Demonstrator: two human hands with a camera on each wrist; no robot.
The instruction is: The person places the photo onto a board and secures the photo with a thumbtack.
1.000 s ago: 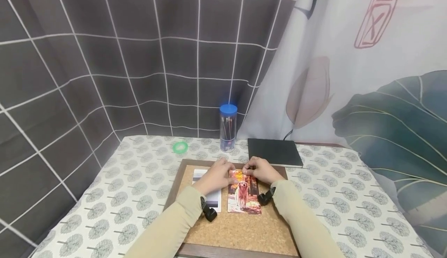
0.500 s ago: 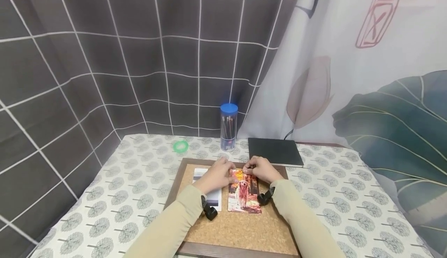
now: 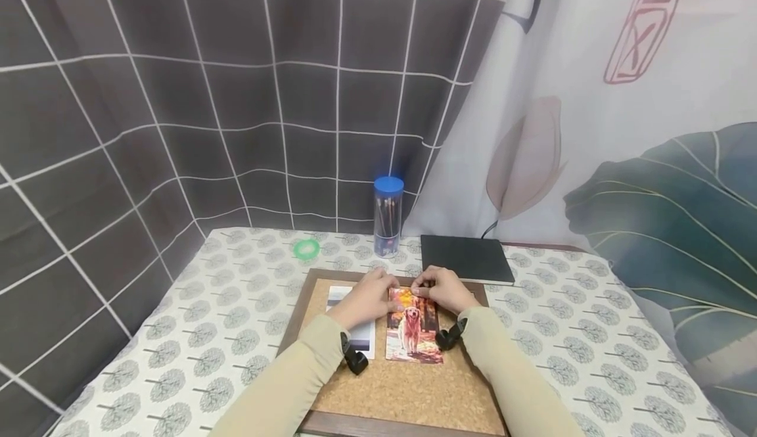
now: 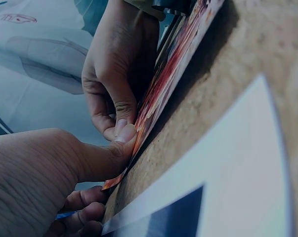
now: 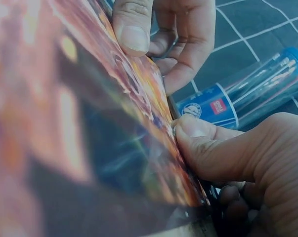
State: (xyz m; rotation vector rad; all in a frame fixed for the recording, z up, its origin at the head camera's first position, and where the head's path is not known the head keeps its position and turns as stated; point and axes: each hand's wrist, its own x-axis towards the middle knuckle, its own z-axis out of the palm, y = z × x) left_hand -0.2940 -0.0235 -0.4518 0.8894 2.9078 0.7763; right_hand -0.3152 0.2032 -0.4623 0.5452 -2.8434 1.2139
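Observation:
A photo of a golden dog (image 3: 412,333) lies upright on a framed corkboard (image 3: 408,394). My left hand (image 3: 368,300) holds its top left corner, thumb pressed on the printed face (image 5: 151,81) and the other fingers bent beyond the top edge. At the middle of that edge, my right hand (image 3: 445,290) pinches with thumb and forefinger. A small shiny tack (image 5: 175,129) shows at the right thumb's tip in the right wrist view, mostly hidden by the fingers. Left of the photo, partly under my left forearm, lies a white-bordered picture (image 4: 242,143).
Behind the board stands a clear tube of pencils (image 3: 388,220) with a blue lid. A green tape ring (image 3: 306,249) lies to its left, and a flat black pad (image 3: 467,257) to its right. Tree-patterned cloth (image 3: 225,332) covers the table.

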